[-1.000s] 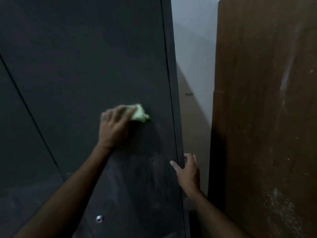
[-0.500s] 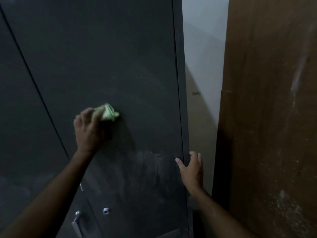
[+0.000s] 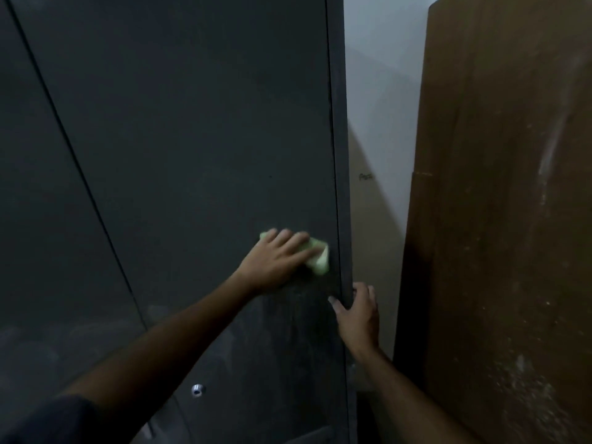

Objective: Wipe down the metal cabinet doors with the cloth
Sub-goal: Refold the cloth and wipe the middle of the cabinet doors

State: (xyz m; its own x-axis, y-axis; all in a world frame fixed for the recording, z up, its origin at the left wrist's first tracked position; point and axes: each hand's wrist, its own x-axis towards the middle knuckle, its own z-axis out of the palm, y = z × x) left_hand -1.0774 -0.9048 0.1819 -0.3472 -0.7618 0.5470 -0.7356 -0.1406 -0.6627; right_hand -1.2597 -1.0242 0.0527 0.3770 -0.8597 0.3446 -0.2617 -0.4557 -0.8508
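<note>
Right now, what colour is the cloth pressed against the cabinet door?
Pale green, seen in the head view: the cloth under the left hand.

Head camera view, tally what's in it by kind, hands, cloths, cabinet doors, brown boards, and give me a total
Hands: 2, left hand pressing the cloth, right hand on the cabinet edge
Cloths: 1, green cloth
Cabinet doors: 2, right door, left door
Brown boards: 1, brown board
Total: 6

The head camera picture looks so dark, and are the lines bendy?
Head view: dim light leaves the cabinet door nearly black, only the green cloth under the left hand stands out; the wide lens tilts and bows the door seams; the brown board and right hand look soft, slightly blurred.
</note>
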